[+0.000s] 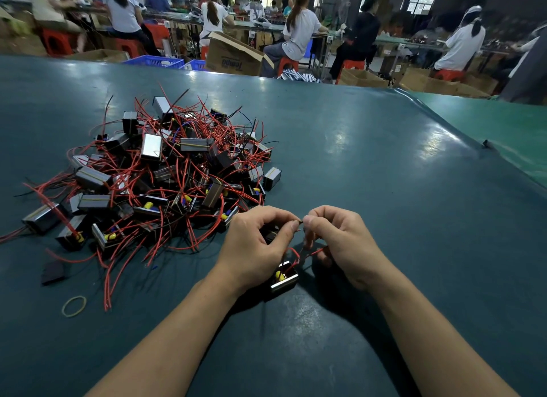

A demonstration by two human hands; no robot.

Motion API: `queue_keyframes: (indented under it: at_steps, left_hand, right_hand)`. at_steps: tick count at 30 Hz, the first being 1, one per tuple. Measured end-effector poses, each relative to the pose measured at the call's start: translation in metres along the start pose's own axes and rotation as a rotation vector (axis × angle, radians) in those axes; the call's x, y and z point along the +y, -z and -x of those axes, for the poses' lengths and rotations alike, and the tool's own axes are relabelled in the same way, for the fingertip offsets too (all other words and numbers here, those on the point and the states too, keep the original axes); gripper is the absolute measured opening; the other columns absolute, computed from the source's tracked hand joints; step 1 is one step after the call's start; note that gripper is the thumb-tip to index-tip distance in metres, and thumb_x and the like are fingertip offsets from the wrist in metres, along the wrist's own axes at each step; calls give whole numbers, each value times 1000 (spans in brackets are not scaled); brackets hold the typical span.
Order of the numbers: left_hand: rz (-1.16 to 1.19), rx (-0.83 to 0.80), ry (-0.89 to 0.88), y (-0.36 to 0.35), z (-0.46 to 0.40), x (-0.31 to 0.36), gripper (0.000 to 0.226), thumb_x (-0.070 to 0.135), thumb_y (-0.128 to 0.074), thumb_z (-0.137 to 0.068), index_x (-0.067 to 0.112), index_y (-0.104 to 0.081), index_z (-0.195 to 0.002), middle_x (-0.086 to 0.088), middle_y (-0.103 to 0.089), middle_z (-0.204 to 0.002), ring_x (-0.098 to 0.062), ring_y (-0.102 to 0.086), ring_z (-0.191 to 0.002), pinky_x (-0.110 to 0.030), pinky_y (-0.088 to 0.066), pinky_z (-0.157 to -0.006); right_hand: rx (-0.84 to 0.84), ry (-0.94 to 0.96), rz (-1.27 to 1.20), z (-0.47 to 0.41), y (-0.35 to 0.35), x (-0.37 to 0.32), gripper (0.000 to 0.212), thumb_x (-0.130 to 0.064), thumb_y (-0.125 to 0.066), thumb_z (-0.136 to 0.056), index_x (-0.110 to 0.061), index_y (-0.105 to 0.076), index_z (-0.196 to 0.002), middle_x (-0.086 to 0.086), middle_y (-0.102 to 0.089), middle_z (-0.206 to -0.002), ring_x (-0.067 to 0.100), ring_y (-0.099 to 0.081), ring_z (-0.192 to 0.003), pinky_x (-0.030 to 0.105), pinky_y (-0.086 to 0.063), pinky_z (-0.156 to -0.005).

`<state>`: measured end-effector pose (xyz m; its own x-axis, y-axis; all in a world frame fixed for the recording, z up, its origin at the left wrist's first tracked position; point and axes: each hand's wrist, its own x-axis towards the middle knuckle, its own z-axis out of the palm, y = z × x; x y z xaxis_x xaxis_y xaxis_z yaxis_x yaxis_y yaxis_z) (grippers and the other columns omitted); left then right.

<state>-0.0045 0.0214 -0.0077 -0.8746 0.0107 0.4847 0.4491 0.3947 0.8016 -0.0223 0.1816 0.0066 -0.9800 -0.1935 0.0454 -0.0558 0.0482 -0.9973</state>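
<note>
A small black-and-silver boxed component [284, 279] with a yellow part inside and red wires [296, 253] hangs just below my hands, close to the dark green table [384, 189]. My left hand [254, 245] and my right hand [337, 242] meet above it, each pinching a wire end between thumb and forefinger. The two tips touch between my fingertips. A second dark piece shows under my left fingers, mostly hidden.
A big tangled pile of like components with red wires [159, 174] lies to the left. A yellow rubber band [74, 306] and a dark flat scrap [53, 272] lie near it. Seated workers, cardboard boxes and blue crates fill the background.
</note>
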Motion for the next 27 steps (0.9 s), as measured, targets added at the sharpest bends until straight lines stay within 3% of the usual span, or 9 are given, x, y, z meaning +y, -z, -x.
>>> queue_keyframes:
  at_steps: [5, 11, 27]
  left_hand:
    - [38, 41, 41, 0, -1, 2, 5, 11, -71, -87, 10, -76, -89, 2, -72, -82, -7, -68, -73, -16, -51, -67]
    - [76, 39, 47, -1, -1, 2, 5, 9, -70, -87, 10, -75, -86, 4, -72, -72, -4, -67, -69, -9, -47, -63]
    - [129, -12, 25, -1, -2, -3, 4, 6, -65, -90, 8, -67, -88, 5, -72, -73, -5, -71, -70, -16, -53, -67]
  right_hand:
    - [-5, 54, -9, 1, 0, 1, 8, -20, -69, -88, -13, -68, -84, 0, -66, -68, 11, -57, -55, 20, -39, -40]
    - [21, 110, 36, 0, 2, 1, 7, -13, -71, -86, -14, -69, -79, 2, -69, -67, 13, -65, -58, 20, -44, -43]
    - [-36, 21, 5, 2, -5, -1, 12, -5, -65, -89, -12, -67, -80, -1, -67, -63, 8, -56, -51, 18, -36, -38]
